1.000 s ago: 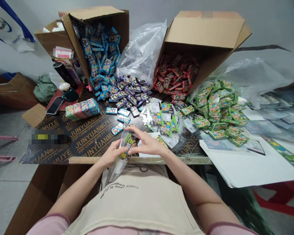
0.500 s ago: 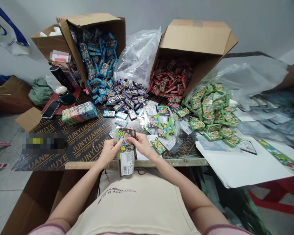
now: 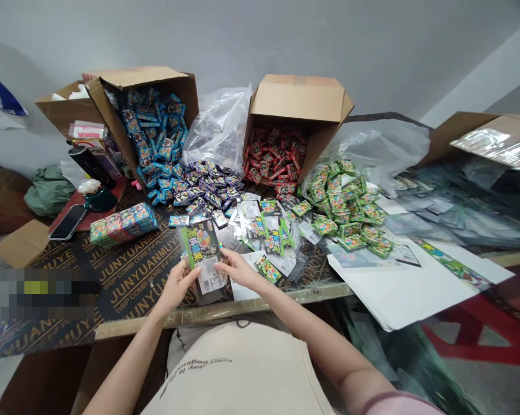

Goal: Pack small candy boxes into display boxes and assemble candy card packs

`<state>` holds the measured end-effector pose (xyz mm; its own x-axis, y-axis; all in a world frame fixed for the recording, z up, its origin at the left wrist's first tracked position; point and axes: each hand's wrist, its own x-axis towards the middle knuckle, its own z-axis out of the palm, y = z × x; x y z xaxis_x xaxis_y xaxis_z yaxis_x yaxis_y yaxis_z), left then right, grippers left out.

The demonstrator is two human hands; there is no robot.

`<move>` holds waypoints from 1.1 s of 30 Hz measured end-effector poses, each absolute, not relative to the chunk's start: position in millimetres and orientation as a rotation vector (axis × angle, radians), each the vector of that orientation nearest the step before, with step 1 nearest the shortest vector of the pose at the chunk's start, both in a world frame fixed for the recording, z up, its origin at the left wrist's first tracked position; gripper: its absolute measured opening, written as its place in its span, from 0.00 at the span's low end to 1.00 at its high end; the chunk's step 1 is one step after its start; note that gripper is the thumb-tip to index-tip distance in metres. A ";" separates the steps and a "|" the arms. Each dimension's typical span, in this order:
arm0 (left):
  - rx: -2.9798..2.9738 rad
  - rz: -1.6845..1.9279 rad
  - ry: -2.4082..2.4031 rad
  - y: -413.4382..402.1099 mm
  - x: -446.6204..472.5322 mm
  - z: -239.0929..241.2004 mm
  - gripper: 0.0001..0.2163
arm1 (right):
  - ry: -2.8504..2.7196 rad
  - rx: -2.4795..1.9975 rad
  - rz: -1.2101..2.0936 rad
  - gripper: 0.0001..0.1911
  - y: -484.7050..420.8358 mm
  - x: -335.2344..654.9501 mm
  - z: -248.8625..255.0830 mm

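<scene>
Both my hands hold one clear plastic bag (image 3: pixel 204 256) with a green printed card and a white barcode label, upright over the near table edge. My left hand (image 3: pixel 177 285) pinches its lower left side. My right hand (image 3: pixel 235 267) grips its lower right edge. Just beyond lie several similar flat clear bags (image 3: pixel 272 230) with green cards. A small green packet (image 3: pixel 267 268) lies beside my right wrist.
Tipped cardboard boxes spill blue packets (image 3: pixel 156 138) and red packets (image 3: pixel 274 155); purple packets (image 3: pixel 206 187) and green packets (image 3: pixel 344 199) lie heaped. A wrapped multicolour block (image 3: pixel 122 222), a phone (image 3: pixel 67 221) and a cup (image 3: pixel 96 196) sit left. White sheets (image 3: pixel 398 285) overhang the right edge.
The bag has turned from edge-on to face me and risen upright, and my fingers slid down to its lower edges. The camera tilted up and to the right.
</scene>
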<state>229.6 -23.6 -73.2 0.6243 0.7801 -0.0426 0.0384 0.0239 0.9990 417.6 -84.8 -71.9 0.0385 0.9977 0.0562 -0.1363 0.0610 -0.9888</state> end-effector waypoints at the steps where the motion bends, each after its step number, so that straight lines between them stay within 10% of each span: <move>1: 1.470 0.625 0.706 -25.3 231.2 -77.1 0.16 | -1.085 -1.066 1.166 0.26 -82.4 420.1 -69.3; 8: 1.106 0.873 0.672 -41.8 264.3 -71.2 0.21 | -0.939 -1.236 0.794 0.14 -76.9 412.0 -58.7; 14: 0.684 1.055 0.823 -40.5 289.4 -48.6 0.12 | -0.748 -1.189 0.673 0.24 -85.9 378.0 -59.0; 21: 0.913 0.990 0.748 -40.9 269.5 -31.0 0.10 | -0.585 -1.087 1.006 0.06 -79.7 399.5 -45.2; 33: 1.601 1.072 0.862 -39.4 244.0 -18.1 0.07 | -1.032 -1.188 0.689 0.07 -108.5 407.7 -44.6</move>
